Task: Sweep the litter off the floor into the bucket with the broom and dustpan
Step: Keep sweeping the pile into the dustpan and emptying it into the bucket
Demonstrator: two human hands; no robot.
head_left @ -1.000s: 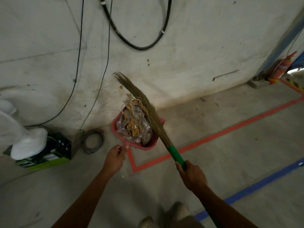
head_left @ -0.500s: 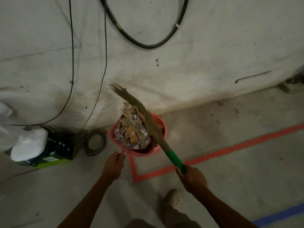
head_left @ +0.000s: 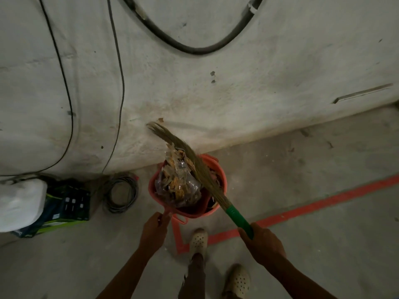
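Observation:
My left hand (head_left: 154, 231) grips the handle of a red dustpan (head_left: 192, 209), which is held over an orange bucket (head_left: 224, 180) standing by the wall. A heap of litter (head_left: 179, 184), clear plastic wrap and brown scraps, lies on the pan above the bucket's mouth. My right hand (head_left: 262, 240) holds the green handle of a grass broom (head_left: 195, 164). Its bristles lie slantwise across the litter's right side, and the tip reaches past the bucket toward the wall.
A coil of grey cable (head_left: 121, 193) lies left of the bucket, beside a green-and-black box (head_left: 67, 208) and a white object (head_left: 19, 203). Thin cables (head_left: 121, 83) hang on the wall. A red tape line (head_left: 323, 203) crosses the floor. My foot in a white clog (head_left: 198, 239) stands just before the bucket.
The loaded dustpan and broom have moved together from above the floor to over the bucket. I have stepped closer, so my feet now show.

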